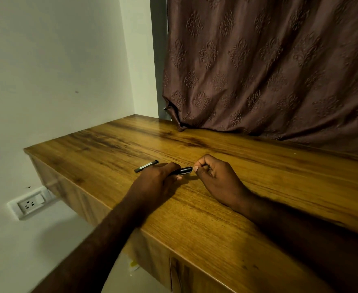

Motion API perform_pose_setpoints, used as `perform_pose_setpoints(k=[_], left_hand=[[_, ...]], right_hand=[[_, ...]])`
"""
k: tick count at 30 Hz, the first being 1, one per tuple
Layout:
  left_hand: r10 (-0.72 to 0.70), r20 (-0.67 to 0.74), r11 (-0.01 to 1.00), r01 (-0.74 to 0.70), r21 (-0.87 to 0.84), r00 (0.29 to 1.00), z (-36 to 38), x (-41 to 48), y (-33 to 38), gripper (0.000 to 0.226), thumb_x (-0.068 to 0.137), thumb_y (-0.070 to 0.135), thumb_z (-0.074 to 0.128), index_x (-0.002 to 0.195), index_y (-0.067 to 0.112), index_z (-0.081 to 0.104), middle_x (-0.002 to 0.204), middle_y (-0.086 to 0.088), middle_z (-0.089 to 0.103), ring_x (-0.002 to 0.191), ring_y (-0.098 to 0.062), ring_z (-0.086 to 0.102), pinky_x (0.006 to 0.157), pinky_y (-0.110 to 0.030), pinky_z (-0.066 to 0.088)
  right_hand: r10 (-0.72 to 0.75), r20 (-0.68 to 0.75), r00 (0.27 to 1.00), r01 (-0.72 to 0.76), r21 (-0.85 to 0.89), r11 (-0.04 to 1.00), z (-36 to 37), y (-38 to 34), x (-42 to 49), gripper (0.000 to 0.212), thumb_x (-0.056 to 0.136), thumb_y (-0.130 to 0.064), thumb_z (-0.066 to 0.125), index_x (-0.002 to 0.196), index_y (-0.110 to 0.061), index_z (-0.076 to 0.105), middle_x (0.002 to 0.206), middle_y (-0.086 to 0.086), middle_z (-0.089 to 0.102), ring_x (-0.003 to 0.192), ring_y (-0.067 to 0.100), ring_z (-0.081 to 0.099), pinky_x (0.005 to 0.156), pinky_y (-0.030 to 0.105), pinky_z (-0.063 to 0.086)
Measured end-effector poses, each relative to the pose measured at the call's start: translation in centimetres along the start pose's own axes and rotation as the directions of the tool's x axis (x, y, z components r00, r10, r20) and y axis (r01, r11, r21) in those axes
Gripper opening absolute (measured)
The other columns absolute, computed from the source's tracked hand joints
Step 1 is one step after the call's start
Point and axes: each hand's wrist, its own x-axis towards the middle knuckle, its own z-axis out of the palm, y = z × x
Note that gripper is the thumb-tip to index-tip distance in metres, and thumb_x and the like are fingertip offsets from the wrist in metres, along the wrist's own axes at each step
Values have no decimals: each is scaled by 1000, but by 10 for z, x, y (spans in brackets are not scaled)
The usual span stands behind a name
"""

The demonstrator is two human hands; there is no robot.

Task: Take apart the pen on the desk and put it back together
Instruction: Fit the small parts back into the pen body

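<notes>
While the left hand (pixel 160 176) is wrapped around the black pen body (pixel 181 171), I read this as mid-task: one piece is already off. That loose piece (pixel 146 166), dark with a pale stripe, lies flat on the bench (pixel 216 208) just beyond the left knuckles, apart from the hand. Cap or barrel section, I can't tell.

The right hand (pixel 214 178) is curled, thumb and forefinger pinched at the exposed end of the pen body. Whether it's gripping a small part there or just the tip is too small to resolve. Both wrists rest on the bench.

My guess: disassembly partly done, refill or tip still to come out, full reassembly still ahead.

Room to move:
- open bench on all sides of the hands, nothing else lying on it
- near edge sits under the forearms, well back from the pen
- left edge drops off not far beyond the loose piece; a roll that way could take it to the floor
- curtain (pixel 269 70) drapes onto the back of the bench, well clear of the work
</notes>
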Motion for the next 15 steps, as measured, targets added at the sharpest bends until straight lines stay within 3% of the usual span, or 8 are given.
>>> perform_pose_setpoints(k=[6, 9, 11, 13, 15], left_hand=[[-36, -13, 999, 36, 2, 999, 2, 1, -3, 19, 93, 33, 55, 104, 22, 65, 80, 14, 57, 65, -5, 54, 56, -29, 46], [-79, -44, 997, 79, 7, 996, 3, 1, -4, 31, 90, 47, 47, 100, 23, 65, 78, 4, 66, 64, -15, 59, 54, -32, 46], [-81, -47, 996, 83, 25, 996, 5, 2, -8, 36, 89, 53, 45, 100, 25, 65, 77, 2, 67, 64, -17, 60, 53, -34, 47], [-82, -48, 996, 83, 25, 996, 6, 2, -10, 32, 90, 51, 46, 100, 26, 64, 77, 4, 67, 63, -15, 60, 54, -35, 48], [-79, -55, 997, 80, 13, 995, 7, 2, -11, 32, 92, 50, 46, 104, 26, 64, 80, 4, 67, 65, -13, 60, 55, -34, 49]], right_hand=[[42, -18, 999, -41, 58, 997, -6, 3, 8, 11, 94, -22, 58, 88, -16, 65, 67, -11, 56, 52, -3, 48, 51, 15, 35], [146, -157, 977, -127, 124, 984, -22, 17, 17, 21, 92, -26, 59, 78, -10, 62, 69, 4, 58, 62, 13, 53, 60, 34, 47], [164, -221, 961, -154, 64, 986, -33, 28, 18, 33, 91, -31, 60, 68, -8, 56, 62, 5, 53, 59, 17, 49, 61, 42, 49], [167, -197, 966, -175, -27, 984, -36, 35, 15, 35, 88, -37, 63, 64, -13, 56, 57, -1, 52, 54, 11, 47, 57, 36, 44], [177, -115, 978, -193, -151, 969, -33, 35, 13, 27, 82, -46, 66, 72, -21, 62, 61, -8, 55, 56, 8, 50, 58, 30, 42]])
